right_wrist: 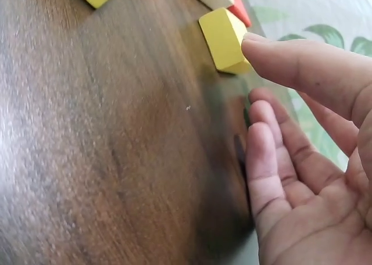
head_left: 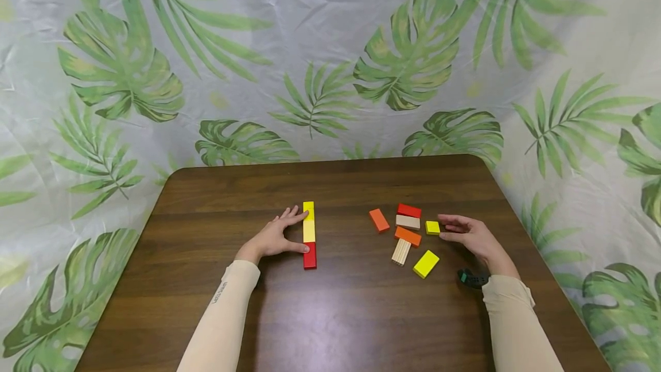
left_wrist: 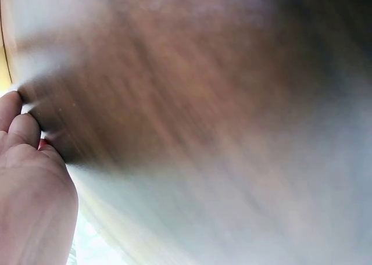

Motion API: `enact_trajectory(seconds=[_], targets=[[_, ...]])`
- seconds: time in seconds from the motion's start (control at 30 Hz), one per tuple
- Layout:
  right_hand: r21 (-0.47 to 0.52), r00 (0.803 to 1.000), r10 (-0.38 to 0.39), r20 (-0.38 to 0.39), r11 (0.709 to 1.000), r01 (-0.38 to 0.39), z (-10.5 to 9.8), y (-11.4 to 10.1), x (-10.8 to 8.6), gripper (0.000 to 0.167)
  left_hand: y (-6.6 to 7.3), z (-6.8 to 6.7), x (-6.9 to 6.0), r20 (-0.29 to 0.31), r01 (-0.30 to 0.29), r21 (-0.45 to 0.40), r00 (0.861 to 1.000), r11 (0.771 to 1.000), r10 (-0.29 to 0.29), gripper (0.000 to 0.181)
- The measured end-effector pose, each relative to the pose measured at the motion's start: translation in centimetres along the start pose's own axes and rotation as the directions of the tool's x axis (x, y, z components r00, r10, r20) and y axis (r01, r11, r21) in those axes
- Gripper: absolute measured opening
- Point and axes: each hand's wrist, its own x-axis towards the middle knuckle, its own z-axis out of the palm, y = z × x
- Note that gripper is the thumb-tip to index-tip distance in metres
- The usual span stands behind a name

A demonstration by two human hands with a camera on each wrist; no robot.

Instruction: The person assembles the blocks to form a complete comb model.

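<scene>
In the head view, a straight row of wooden blocks lies left of the table's middle: a bright yellow block, a pale yellow block and a red block. My left hand is spread beside it, thumb on the red block and index finger over the bright yellow one. At the right, my right hand is next to a small yellow block, thumb and fingers parted. The right wrist view shows the thumb tip at that block's edge; whether it touches is unclear. The left wrist view is mostly blurred table.
Between the hands lie an orange block, a red block, a whitish block, another orange block, a striped wooden piece and a larger yellow block. A dark device is by the right wrist. Leaf-patterned cloth hangs behind the table.
</scene>
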Motion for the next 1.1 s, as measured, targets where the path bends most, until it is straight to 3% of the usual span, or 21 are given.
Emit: enact_trajectory(seconds=[0.27, 1.1], targets=[[0.003, 1.0, -0.007, 0.016, 1.0, 0.007, 0.07, 0.39, 0.12, 0.064, 0.41, -0.03, -0.21, -0.006, -0.006, -0.014, 1.0, 1.0, 0.006, 0.097], [-0.095, 0.999, 0.032, -0.036, 0.995, -0.035, 0.75, 0.08, 0.15, 0.058, 0.38, -0.06, -0.17, 0.003, 0.004, 0.003, 1.0, 1.0, -0.004, 0.098]])
